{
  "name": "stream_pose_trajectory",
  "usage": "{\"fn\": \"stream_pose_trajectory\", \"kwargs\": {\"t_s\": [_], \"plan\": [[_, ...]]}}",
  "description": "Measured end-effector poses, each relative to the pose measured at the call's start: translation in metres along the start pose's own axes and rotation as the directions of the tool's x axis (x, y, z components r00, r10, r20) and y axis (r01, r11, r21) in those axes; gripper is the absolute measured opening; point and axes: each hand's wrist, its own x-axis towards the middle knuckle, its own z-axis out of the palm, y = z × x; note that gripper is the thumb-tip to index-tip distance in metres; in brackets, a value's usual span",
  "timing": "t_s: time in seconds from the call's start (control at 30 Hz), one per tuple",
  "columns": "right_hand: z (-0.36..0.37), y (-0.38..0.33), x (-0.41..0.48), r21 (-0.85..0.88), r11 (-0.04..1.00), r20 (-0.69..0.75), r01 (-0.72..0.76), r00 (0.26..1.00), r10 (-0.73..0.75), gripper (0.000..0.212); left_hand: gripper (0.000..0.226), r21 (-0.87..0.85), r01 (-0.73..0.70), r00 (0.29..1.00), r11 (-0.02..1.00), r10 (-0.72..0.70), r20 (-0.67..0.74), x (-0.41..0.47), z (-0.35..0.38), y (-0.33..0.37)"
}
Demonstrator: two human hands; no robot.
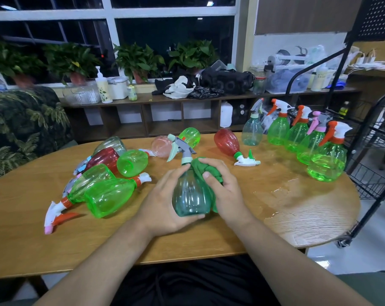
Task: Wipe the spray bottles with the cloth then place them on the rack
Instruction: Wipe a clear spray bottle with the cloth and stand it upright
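**Mia:** What is the left hand (165,202) doing?

**Ben:** Its fingers curl round the teal bottle (189,195) from the left side and from under it. The bottle's grey sprayer points away from the person.

**Mia:** And the right hand (222,186)?

**Ben:** It grips a bunched-up green cloth (200,168) and presses it on the right side of the teal bottle, up near the neck.

**Mia:** What is around the teal bottle?

**Ben:** To its left is a heap of bottles (107,195) lying on their sides, mostly green, on the wooden table (54,250). Behind it and a bit to the right, a red bottle (227,141) lies down. Far to its right, a row of standing bottles (297,138) waits at the table's edge. The black wire rack (374,151) is just past them. A wet patch (282,195) shines on the table to the right of the teal bottle.
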Motion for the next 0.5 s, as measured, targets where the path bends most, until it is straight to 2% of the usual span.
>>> {"fn": "stream_pose_trajectory", "kwargs": {"t_s": [0.1, 0.2, 0.33, 0.5], "plan": [[-0.001, -0.007, 0.002, 0.284, 0.94, 0.031, -0.191, 0.981, 0.19, 0.03, 0.115, -0.08, 0.036, 0.999, 0.996, -0.037, -0.005, -0.001, -0.003, 0.003], [-0.003, -0.011, 0.003, 0.396, 0.878, 0.049, -0.269, 0.961, 0.272, 0.032, 0.114, -0.147, 0.069, 0.998, 0.987, -0.067, 0.018, -0.001, -0.002, 0.005], [-0.002, -0.008, 0.004, 0.378, 0.884, 0.043, -0.273, 0.96, 0.278, 0.034, 0.117, -0.15, 0.113, 0.991, 0.982, -0.101, 0.086, 0.001, 0.0, 0.001], [-0.002, -0.002, 0.003, 0.308, 0.922, 0.02, -0.235, 0.97, 0.24, 0.034, 0.121, -0.087, 0.112, 0.991, 0.99, -0.105, 0.077, 0.001, 0.001, -0.005]]}}
